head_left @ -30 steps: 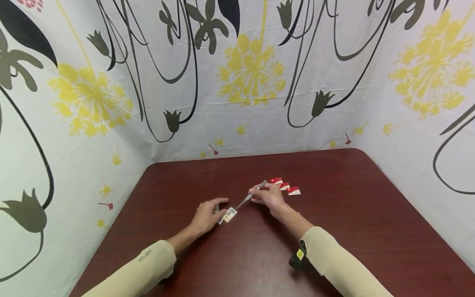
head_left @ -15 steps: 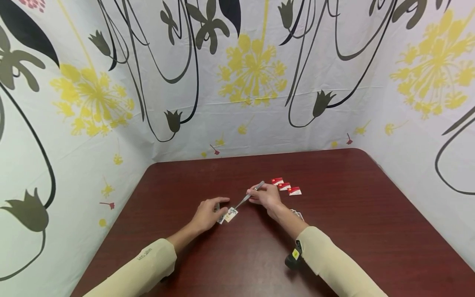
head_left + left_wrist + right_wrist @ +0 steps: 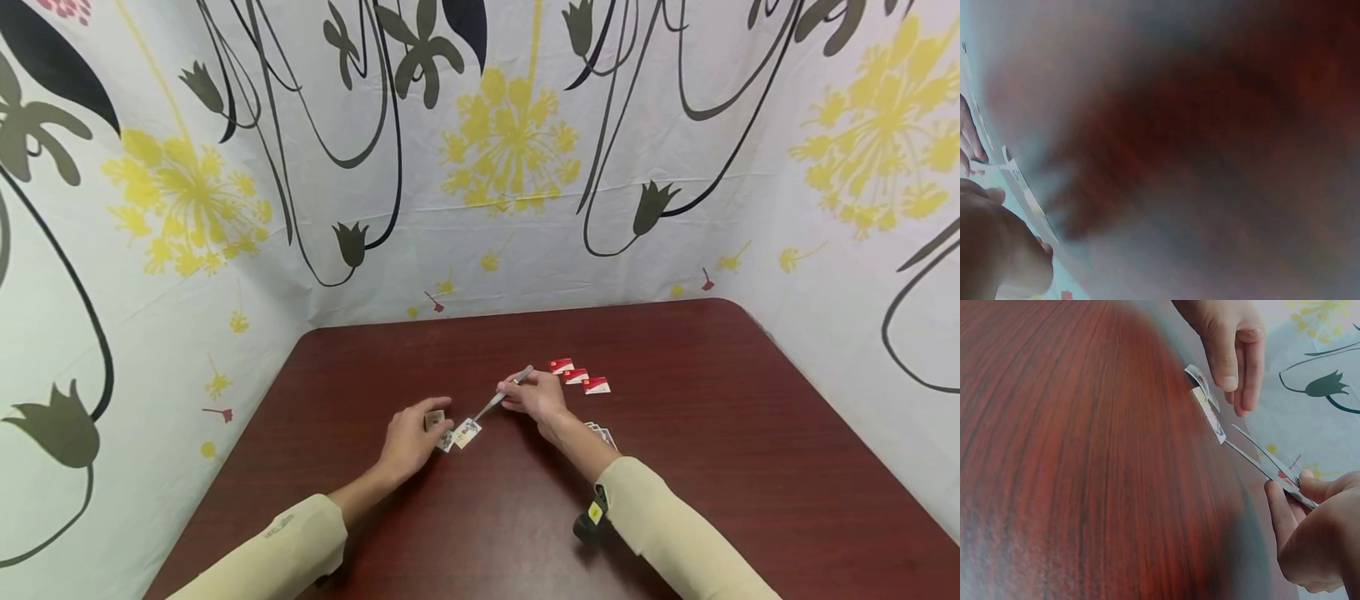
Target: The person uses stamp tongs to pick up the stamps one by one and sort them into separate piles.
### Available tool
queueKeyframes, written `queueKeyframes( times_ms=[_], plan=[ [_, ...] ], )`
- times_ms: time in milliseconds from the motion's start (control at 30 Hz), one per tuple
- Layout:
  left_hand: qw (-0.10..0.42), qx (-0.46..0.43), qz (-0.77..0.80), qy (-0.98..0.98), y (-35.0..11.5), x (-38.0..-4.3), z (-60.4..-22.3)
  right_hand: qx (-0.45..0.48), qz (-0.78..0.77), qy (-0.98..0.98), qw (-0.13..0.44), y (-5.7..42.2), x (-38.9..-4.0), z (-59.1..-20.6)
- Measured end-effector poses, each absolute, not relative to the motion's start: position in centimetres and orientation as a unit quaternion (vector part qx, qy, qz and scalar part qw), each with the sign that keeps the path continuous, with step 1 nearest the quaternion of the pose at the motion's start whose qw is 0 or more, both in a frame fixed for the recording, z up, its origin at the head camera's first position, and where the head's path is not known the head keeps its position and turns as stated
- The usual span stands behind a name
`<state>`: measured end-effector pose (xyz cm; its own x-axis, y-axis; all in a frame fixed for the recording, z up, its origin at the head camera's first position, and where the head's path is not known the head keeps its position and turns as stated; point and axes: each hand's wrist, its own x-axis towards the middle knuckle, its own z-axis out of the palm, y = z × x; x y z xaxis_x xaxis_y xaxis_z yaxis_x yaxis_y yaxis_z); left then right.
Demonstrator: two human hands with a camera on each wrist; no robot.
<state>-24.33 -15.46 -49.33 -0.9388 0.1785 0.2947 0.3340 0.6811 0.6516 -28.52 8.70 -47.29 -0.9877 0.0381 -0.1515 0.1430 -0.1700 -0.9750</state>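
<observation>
In the head view my right hand (image 3: pixel 534 396) holds metal tweezers (image 3: pixel 504 393), which slant down and left to the edge of a small printed card (image 3: pixel 467 432). The tweezers' tips (image 3: pixel 1230 434) stand apart in the right wrist view, one at the card's end. Beside that card lie a second card (image 3: pixel 446 442) and a third (image 3: pixel 435 417), partly hidden by my left thumb. My left hand (image 3: pixel 407 440) hovers close over these, fingers extended; the right wrist view shows it (image 3: pixel 1232 353) just above a curled-up card (image 3: pixel 1200 381). The left wrist view is mostly blurred.
Several red-and-white cards (image 3: pixel 575 377) lie in a slanting row beyond my right hand. White-edged cards (image 3: pixel 602 433) show beside my right forearm. A dark wrist device (image 3: pixel 590 525) hangs below the right sleeve. The brown table (image 3: pixel 465 533) ends at a patterned cloth (image 3: pixel 487 275).
My left hand has drawn back a little to the left, uncovering more of the cards beneath it. The tweezers in my right hand have shifted slightly left onto the card's edge.
</observation>
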Motion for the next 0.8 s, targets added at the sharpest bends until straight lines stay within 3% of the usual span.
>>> queueKeyframes(
  times_ms=[800],
  plan=[
    [0.146,-0.087,-0.324,-0.931,-13.8,-22.6,-50.6,0.077,-0.767,0.636,0.027,8.6,-28.4,-47.5]
  ],
)
